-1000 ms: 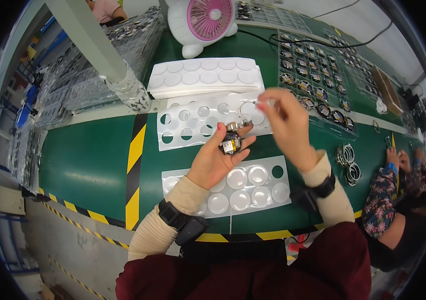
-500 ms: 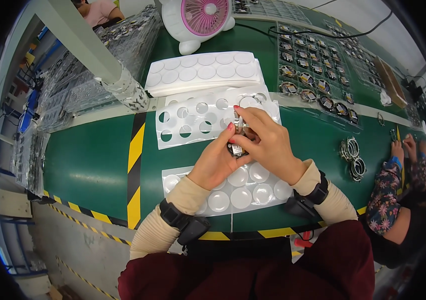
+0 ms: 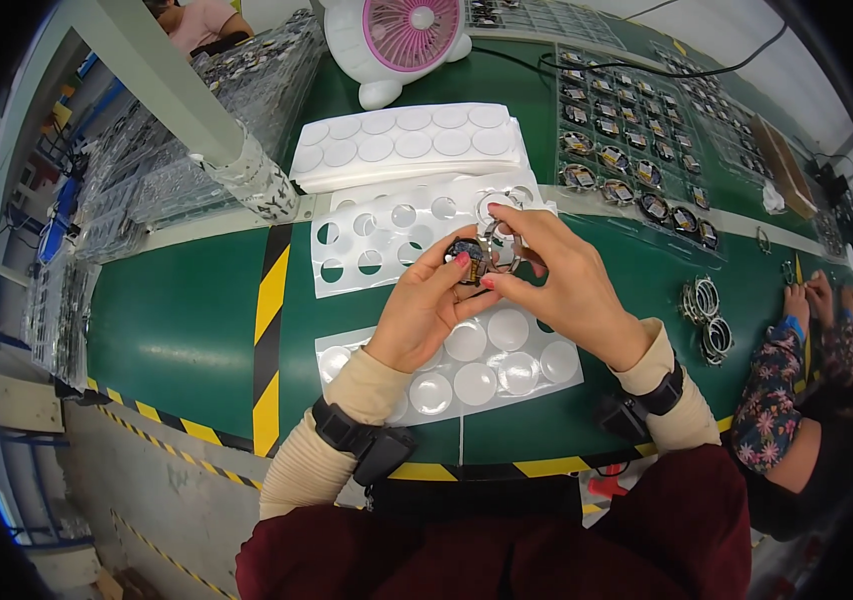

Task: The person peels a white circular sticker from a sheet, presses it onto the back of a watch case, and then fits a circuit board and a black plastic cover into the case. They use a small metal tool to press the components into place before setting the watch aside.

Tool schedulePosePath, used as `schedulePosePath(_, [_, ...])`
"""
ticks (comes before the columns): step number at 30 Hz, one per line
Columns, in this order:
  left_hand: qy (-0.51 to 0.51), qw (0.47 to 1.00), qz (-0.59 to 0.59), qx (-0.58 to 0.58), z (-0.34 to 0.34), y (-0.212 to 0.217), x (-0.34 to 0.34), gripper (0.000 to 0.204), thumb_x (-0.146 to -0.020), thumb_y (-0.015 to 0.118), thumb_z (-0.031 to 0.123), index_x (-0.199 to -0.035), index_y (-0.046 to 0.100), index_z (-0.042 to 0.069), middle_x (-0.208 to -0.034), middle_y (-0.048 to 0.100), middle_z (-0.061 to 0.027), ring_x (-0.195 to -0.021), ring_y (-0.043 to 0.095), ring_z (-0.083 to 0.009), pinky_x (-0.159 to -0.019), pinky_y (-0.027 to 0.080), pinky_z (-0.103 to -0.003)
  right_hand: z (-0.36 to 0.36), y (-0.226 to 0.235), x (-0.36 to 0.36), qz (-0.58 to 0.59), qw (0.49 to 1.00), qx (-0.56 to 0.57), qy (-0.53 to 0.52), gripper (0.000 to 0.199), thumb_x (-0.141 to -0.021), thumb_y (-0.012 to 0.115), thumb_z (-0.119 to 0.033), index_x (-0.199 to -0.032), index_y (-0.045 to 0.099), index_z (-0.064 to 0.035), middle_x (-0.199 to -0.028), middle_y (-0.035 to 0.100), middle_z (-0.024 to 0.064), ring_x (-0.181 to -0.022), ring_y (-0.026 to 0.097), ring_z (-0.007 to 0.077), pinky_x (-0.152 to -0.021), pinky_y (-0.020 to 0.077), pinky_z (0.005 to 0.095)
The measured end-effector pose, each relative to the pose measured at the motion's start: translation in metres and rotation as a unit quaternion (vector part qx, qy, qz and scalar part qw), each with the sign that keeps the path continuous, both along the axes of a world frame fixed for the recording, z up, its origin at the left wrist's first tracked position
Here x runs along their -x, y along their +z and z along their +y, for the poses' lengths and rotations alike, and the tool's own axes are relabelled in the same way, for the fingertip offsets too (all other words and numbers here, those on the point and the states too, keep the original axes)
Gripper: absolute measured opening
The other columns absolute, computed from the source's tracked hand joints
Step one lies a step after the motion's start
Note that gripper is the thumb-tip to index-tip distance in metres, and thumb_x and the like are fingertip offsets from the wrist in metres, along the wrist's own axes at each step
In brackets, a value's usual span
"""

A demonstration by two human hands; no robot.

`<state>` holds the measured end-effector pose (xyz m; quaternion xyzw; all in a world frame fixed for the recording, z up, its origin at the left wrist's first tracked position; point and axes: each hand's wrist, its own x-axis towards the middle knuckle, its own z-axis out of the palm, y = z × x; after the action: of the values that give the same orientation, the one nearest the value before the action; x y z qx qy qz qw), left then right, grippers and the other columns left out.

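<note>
My left hand [image 3: 415,318] is closed on a round, dark watch module [image 3: 464,266], its thumb pressed on the face. Beside it, my right hand [image 3: 575,290] pinches a thin silver metal ring [image 3: 502,247], like a watch case, between thumb and fingers. The ring is tilted up close against the module; whether they touch, I cannot tell. Under my hands lies a clear sheet of round white discs [image 3: 475,384]. Just beyond is a white sticker sheet [image 3: 347,247] with several round holes, partly covered by my fingers.
Behind stand a stack of white disc sheets [image 3: 402,147] and a pink-and-white fan [image 3: 412,35]. Clear trays of watch modules [image 3: 627,155] lie at the back right, with loose metal rings [image 3: 716,338] nearer. A post [image 3: 177,95] rises at left. A co-worker's patterned sleeve [image 3: 769,400] is at right.
My hands have moved apart slightly, the right one rightward with the ring. The module has turned and now shows beside the ring instead of below it. The disc sheet has shifted slightly left.
</note>
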<state>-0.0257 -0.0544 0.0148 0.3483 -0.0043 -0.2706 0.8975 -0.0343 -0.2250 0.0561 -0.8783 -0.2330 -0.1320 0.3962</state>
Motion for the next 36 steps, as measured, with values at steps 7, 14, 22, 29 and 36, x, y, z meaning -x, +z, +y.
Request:
schedulePosePath(7, [-0.003,0.968,-0.078,-0.238,0.007,-0.006,-0.006,0.028,-0.088,0.042,0.007,-0.115,0.04,0.003,-0.1,0.056,-0.0111,-0.088,0.057,-0.0157,-0.07,0.05,-0.024,-0.004,0.001,0.001,-0.048,0.996,0.068,0.024,0.056,-0.065,0.071,-0.01,-0.116,0.048,-0.0052,-0.102,0.053,0.012,-0.08,0.058,0.0238,-0.064,0.0486,0.0302])
schedulePosePath(14, [-0.027,0.993,-0.059,-0.1,0.007,0.0,-0.001,0.031,-0.087,0.042,0.012,-0.116,0.04,0.002,-0.1,0.055,-0.0093,-0.091,0.056,-0.0169,-0.075,0.048,-0.028,-0.005,-0.008,-0.003,-0.106,0.988,0.104,0.034,0.055,-0.061,0.072,-0.01,-0.112,0.05,-0.005,-0.101,0.053,0.0095,-0.082,0.057,0.0237,-0.063,0.0479,0.029])
schedulePosePath(22, [-0.011,0.966,-0.11,-0.233,-0.004,0.005,0.006,0.03,-0.086,0.045,0.009,-0.114,0.043,0.0,-0.098,0.056,-0.0078,-0.089,0.057,-0.0144,-0.077,0.05,-0.026,0.0,-0.009,-0.003,-0.132,0.98,0.123,0.084,0.053,-0.061,0.072,-0.01,-0.109,0.051,-0.0049,-0.1,0.052,0.0082,-0.081,0.057,0.0222,-0.061,0.0479,0.0282])
schedulePosePath(29, [-0.02,0.942,-0.147,-0.3,0.003,-0.007,0.001,0.028,-0.085,0.047,0.005,-0.112,0.045,-0.002,-0.096,0.056,-0.007,-0.084,0.058,-0.0111,-0.073,0.051,-0.022,0.001,-0.013,-0.003,-0.092,0.986,0.1,0.096,0.052,-0.062,0.073,-0.01,-0.109,0.051,-0.0042,-0.1,0.052,0.0079,-0.076,0.059,0.0199,-0.058,0.0482,0.0268])
schedulePosePath(36, [0.01,0.954,-0.108,-0.28,-0.002,0.005,0.005,0.023,-0.085,0.044,0.004,-0.106,0.049,-0.003,-0.093,0.057,-0.0061,-0.084,0.058,-0.0102,-0.072,0.05,-0.022,-0.001,-0.013,-0.005,-0.061,0.987,0.095,0.113,0.052,-0.063,0.072,-0.009,-0.11,0.051,-0.0037,-0.103,0.052,0.0081,-0.073,0.061,0.0186,-0.058,0.0494,0.0261])
